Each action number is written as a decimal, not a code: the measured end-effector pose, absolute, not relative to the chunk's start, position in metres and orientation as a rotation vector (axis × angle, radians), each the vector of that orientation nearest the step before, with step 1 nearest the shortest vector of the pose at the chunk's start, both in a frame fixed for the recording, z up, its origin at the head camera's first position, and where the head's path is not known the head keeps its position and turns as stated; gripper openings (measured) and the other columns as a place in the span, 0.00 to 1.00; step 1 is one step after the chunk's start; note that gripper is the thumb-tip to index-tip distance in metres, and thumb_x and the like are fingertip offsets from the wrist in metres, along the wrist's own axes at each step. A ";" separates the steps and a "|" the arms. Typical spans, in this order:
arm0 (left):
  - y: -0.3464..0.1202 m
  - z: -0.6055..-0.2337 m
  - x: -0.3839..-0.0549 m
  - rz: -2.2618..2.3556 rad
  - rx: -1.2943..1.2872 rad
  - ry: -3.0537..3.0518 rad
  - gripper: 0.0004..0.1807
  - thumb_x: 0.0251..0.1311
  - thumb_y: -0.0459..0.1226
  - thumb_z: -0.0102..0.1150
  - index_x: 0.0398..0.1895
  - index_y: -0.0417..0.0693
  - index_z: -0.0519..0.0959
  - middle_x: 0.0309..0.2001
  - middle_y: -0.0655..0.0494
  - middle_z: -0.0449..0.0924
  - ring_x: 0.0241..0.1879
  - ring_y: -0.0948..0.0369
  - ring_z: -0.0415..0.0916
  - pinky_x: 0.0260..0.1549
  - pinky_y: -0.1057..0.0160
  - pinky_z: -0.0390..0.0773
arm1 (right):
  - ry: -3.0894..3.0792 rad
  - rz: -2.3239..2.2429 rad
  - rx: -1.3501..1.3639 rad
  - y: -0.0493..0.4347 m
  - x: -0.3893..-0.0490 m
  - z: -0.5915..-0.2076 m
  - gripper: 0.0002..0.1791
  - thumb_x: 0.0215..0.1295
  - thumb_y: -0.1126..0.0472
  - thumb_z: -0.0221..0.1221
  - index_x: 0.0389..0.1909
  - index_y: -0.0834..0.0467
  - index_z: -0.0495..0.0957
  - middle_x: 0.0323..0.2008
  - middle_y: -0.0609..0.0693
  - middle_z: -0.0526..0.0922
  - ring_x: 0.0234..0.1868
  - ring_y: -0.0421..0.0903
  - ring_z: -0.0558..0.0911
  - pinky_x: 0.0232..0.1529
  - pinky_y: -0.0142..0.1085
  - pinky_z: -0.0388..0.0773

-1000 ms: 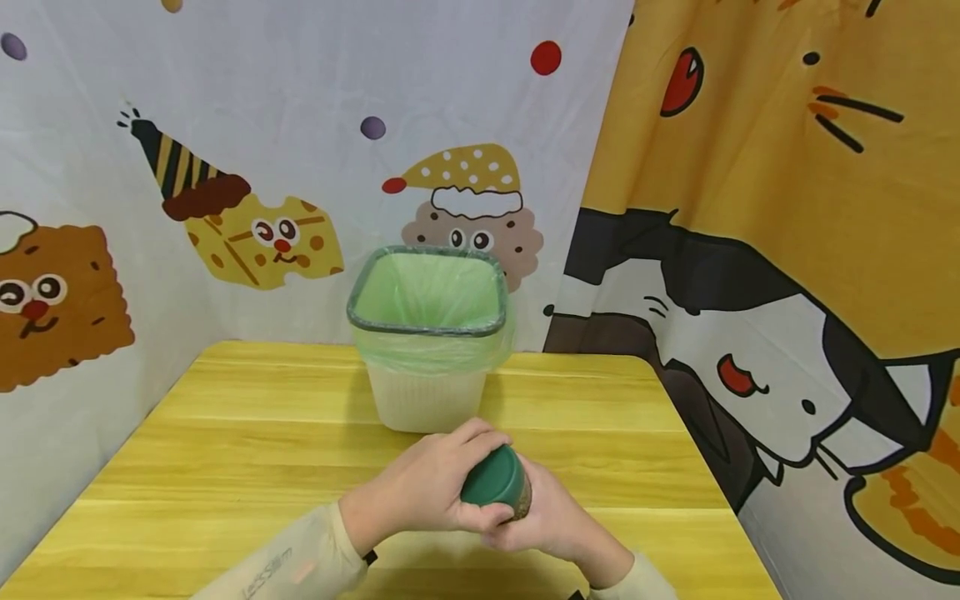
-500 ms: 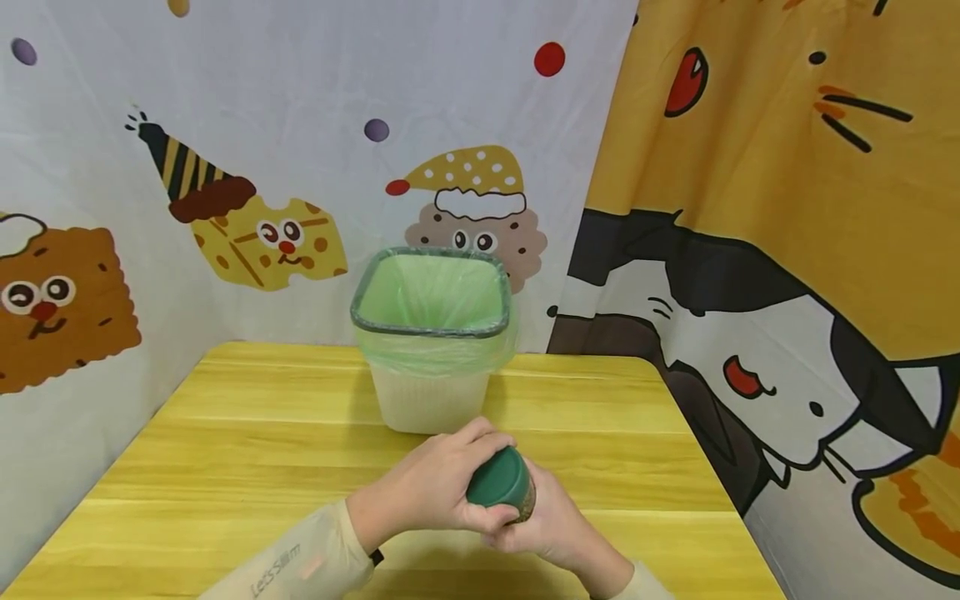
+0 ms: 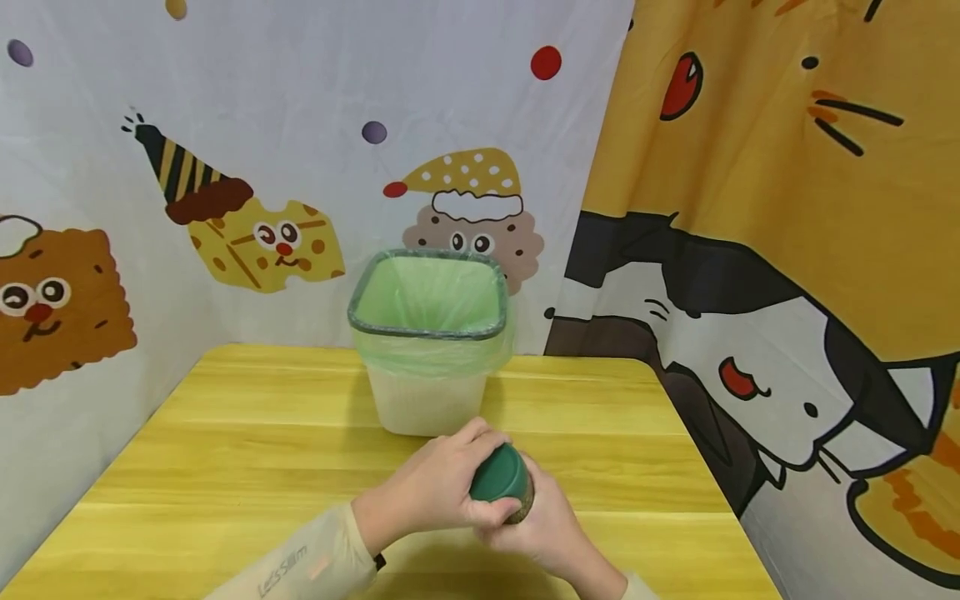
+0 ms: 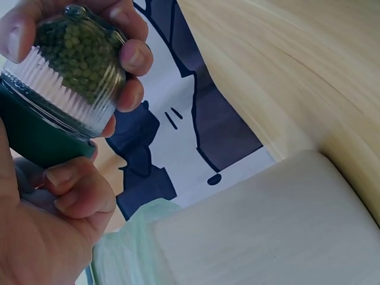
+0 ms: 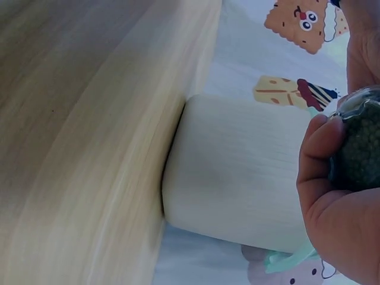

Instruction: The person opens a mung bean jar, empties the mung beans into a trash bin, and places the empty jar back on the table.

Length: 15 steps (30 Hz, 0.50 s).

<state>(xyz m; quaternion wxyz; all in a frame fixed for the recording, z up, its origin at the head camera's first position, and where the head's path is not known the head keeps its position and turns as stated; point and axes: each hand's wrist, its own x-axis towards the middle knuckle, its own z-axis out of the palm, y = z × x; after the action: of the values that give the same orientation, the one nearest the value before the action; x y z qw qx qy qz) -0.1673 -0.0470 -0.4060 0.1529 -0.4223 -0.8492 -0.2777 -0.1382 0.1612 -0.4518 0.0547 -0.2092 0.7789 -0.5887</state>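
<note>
The jar [image 3: 504,482] is at the lower middle of the head view, tilted, the left hand's [image 3: 438,485] fingers curled round its green lid [image 3: 497,472] and the right hand [image 3: 543,523] grasping its body; a bin [image 3: 426,402] with a green liner [image 3: 435,354] stands on the table [image 3: 262,458] near the centre. In the left wrist view, the jar's clear body, holding green granules [image 4: 77,56], sits upper left, the bin lower right. In the right wrist view, the right hand clasps the jar at the right edge.
</note>
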 end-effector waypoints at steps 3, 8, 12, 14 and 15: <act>-0.046 -0.407 -0.166 -0.807 -1.169 -2.443 0.34 0.60 0.61 0.68 0.59 0.46 0.81 0.47 0.58 0.78 0.29 0.71 0.73 0.27 0.79 0.75 | 2.376 -1.800 -0.637 0.161 -0.138 -0.452 0.42 0.54 0.64 0.78 0.70 0.49 0.72 0.57 0.53 0.84 0.49 0.45 0.87 0.48 0.37 0.89; -0.046 -0.409 -0.162 -0.788 -1.114 -2.466 0.32 0.64 0.62 0.64 0.60 0.50 0.82 0.49 0.61 0.81 0.30 0.72 0.75 0.27 0.78 0.74 | 2.244 -1.805 -0.747 0.163 -0.140 -0.453 0.39 0.59 0.65 0.74 0.71 0.51 0.71 0.55 0.53 0.84 0.47 0.44 0.87 0.47 0.39 0.90; -0.048 -0.406 -0.159 -0.799 -1.174 -2.419 0.34 0.69 0.65 0.59 0.65 0.54 0.81 0.56 0.63 0.81 0.34 0.72 0.79 0.29 0.77 0.75 | 1.902 -1.872 -0.948 0.170 -0.145 -0.452 0.33 0.63 0.68 0.68 0.69 0.63 0.68 0.51 0.49 0.84 0.45 0.39 0.84 0.47 0.35 0.87; -0.050 -0.403 -0.157 -0.862 -1.231 -2.386 0.35 0.69 0.67 0.59 0.67 0.54 0.80 0.58 0.63 0.81 0.37 0.72 0.80 0.33 0.78 0.77 | 1.693 -1.893 -1.092 0.173 -0.149 -0.453 0.29 0.68 0.66 0.65 0.65 0.69 0.67 0.50 0.46 0.83 0.45 0.36 0.82 0.49 0.35 0.86; -0.051 -0.401 -0.156 -0.912 -1.264 -2.373 0.36 0.68 0.68 0.60 0.67 0.55 0.80 0.59 0.64 0.81 0.39 0.72 0.80 0.35 0.78 0.78 | 1.604 -1.892 -1.154 0.174 -0.151 -0.453 0.27 0.70 0.64 0.64 0.64 0.70 0.67 0.50 0.44 0.83 0.46 0.35 0.82 0.50 0.35 0.86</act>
<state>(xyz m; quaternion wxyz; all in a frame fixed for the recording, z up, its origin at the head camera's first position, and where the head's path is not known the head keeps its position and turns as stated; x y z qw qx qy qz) -0.1565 -0.0515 -0.4009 0.1505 -0.4402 -0.8263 -0.3174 -0.1509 0.1745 -0.4529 0.2015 -0.4131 0.5741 -0.6776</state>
